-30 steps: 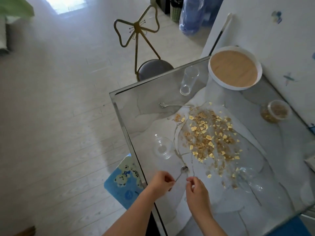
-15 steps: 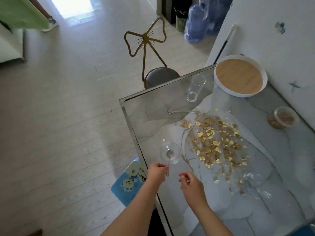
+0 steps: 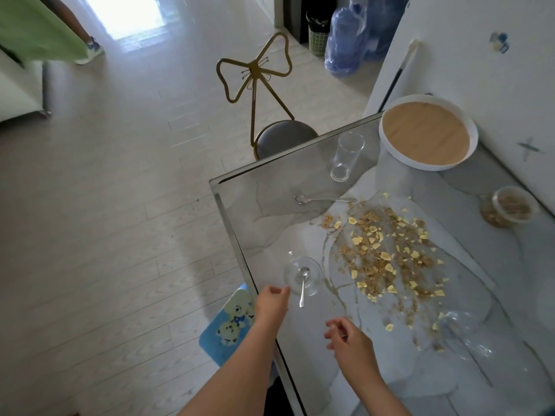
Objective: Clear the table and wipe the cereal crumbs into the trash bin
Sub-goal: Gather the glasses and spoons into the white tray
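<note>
both grips (image 3: 271, 306) (image 3: 350, 345) loose, holding nothing; spoon (image 3: 303, 285) lies in glass bowl (image 3: 315, 267).

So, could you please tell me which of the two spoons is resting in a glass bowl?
The near spoon, by the left hand; the far spoon lies flat on the table.

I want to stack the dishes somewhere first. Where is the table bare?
Bare: the far left corner between the glass, spoon and table edge, and the near strip around the right hand. Crowded: the middle, under cereal crumbs, and beside the tray.
</note>
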